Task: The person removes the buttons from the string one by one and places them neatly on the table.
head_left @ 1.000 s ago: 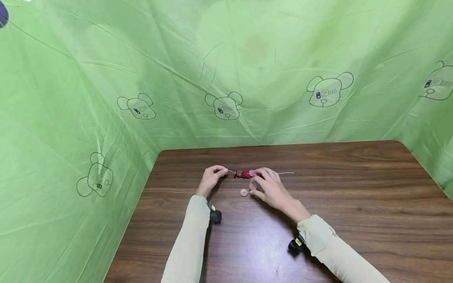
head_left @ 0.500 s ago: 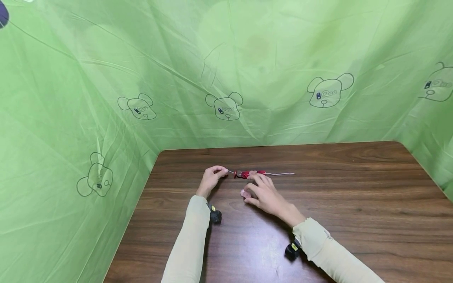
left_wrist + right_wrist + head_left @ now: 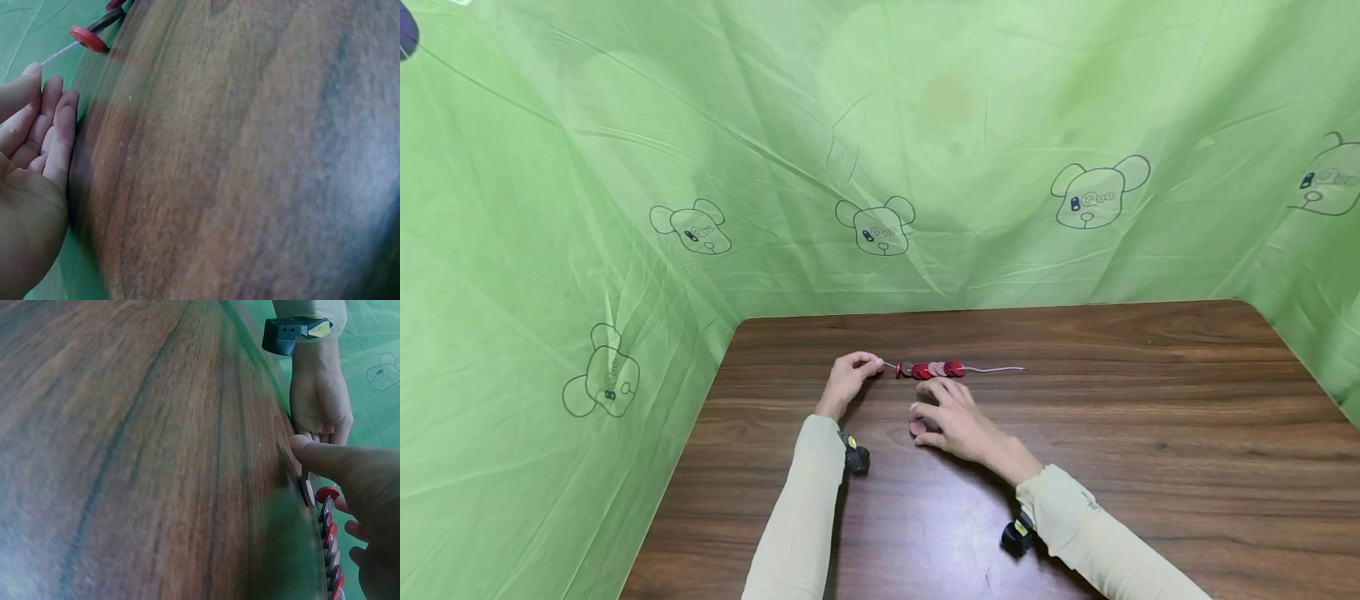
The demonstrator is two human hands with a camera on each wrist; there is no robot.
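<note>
With thumb and fingertips my left hand (image 3: 847, 383) pinches the left end of a pale cord (image 3: 992, 369). Threaded on that cord is a row of red, pink and dark buttons (image 3: 921, 371), lying across the table in the head view. A red button (image 3: 89, 39) leads the row just beyond my left fingertips in the left wrist view. My right hand (image 3: 961, 423), in front of the row, holds a loose pink button (image 3: 917, 428) between its curled index finger and thumb. In the right wrist view this button (image 3: 307, 490) appears tilted near the thumb tip.
The brown wooden table (image 3: 1150, 450) extends widely to the right and toward me. Green cloth (image 3: 970, 150) with bear-head drawings hangs behind it and at both sides. A black wrist camera (image 3: 857, 458) is strapped to the left wrist, another (image 3: 1017, 535) to the right.
My right hand has moved left and toward me, away from the button row, bringing a pink button along. The loose button on the table is no longer seen separately. My left hand stays put.
</note>
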